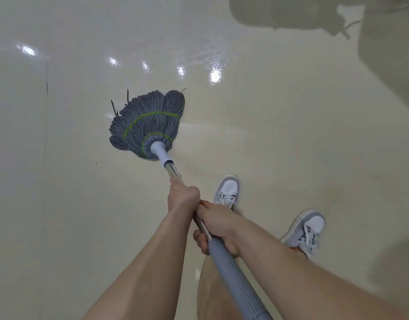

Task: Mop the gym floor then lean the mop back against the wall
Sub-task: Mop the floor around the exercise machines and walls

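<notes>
A mop with a grey string head [148,122] banded in green lies spread on the glossy cream floor [71,192], left of centre. Its metal handle [174,173] runs down and right into a grey ribbed grip [233,278]. My left hand [183,197] is closed around the metal shaft, nearer the mop head. My right hand [218,227] grips the shaft just behind it, at the top of the ribbed grip. The two hands touch each other.
My two grey-and-white sneakers [227,191] [306,230] stand right of the handle. Ceiling lights glare off a wet patch of floor [215,75] beyond the mop. Dark reflections of objects [291,12] show at the top right. A thin floor seam [47,88] runs down the left.
</notes>
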{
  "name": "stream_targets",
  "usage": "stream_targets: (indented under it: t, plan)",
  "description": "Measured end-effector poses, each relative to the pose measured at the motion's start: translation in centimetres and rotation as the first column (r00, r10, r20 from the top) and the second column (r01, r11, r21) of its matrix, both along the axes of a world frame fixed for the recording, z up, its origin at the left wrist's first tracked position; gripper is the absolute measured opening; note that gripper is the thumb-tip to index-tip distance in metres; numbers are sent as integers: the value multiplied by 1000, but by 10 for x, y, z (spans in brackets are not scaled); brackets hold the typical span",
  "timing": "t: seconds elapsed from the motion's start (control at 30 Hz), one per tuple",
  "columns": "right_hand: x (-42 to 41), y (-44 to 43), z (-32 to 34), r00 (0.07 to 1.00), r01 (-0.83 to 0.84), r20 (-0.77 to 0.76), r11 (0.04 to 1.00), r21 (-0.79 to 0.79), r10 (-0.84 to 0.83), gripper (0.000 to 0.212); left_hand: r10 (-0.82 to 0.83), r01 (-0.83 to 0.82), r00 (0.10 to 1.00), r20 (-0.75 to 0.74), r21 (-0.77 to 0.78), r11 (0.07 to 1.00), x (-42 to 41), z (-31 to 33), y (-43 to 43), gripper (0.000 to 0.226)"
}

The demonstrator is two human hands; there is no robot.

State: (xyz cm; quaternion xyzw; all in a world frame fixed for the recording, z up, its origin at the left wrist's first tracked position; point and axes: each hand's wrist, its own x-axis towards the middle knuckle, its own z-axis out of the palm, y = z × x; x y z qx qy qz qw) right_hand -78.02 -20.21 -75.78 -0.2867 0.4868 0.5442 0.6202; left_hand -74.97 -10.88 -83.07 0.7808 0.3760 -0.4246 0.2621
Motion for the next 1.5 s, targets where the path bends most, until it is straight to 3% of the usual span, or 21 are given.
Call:
stream_targets:
  t: [0.13,0.27,0.33,0.47,0.57,0.7,0.83,0.93,1.0,1.1,1.3,1.43,1.5]
  plan:
    - [-13,-29,5,999,15,-40,1000,8,-15,21,59,-59,998,14,14,998,-18,2,-22,56]
    - [-38,-82,2,982,190,-26,982,10,-189,17,42,-40,997,69,-27,999,-30,0,-78,63]
    - [-58,-116,0,954,300,5,953,32,-300,11,-18,23,996,88,-50,998,-38,-3,-118,70]
    - [-118,-211,0,884,464,60,886,3,-464,15,-223,233,969,110,-86,969,-79,-4,-226,60]
    - [-171,-285,6,780,625,71,780,-34,-622,20,-393,411,908,144,-134,902,-121,0,-316,66]
    - [-249,-371,12,607,793,44,603,-81,-793,15,-632,655,756,172,-218,724,-188,5,-431,83]
    - [-330,-439,17,423,884,-64,427,-188,-904,25,-680,688,715,161,-335,644,-269,12,-520,80]
    - [-376,-468,27,364,895,-103,378,-237,-926,29,-643,605,762,81,-444,661,-327,15,-554,81]
    - [-391,-471,31,387,875,-109,402,-270,-916,30,-572,483,820,-12,-523,702,-349,14,-558,82]
    - [-384,-455,34,507,794,-117,515,-323,-854,40,-460,343,883,-94,-539,769,-346,9,-538,73]
    - [-305,-384,32,687,655,-181,707,-268,-704,47,-308,260,951,-31,-458,850,-277,8,-450,51]
    - [-247,-319,27,813,522,-196,835,-171,-548,54,-170,146,985,-30,-385,912,-222,0,-368,58]
    - [-221,-283,25,896,405,-144,906,-124,-420,58,-104,93,994,-12,-355,930,-198,1,-327,40]
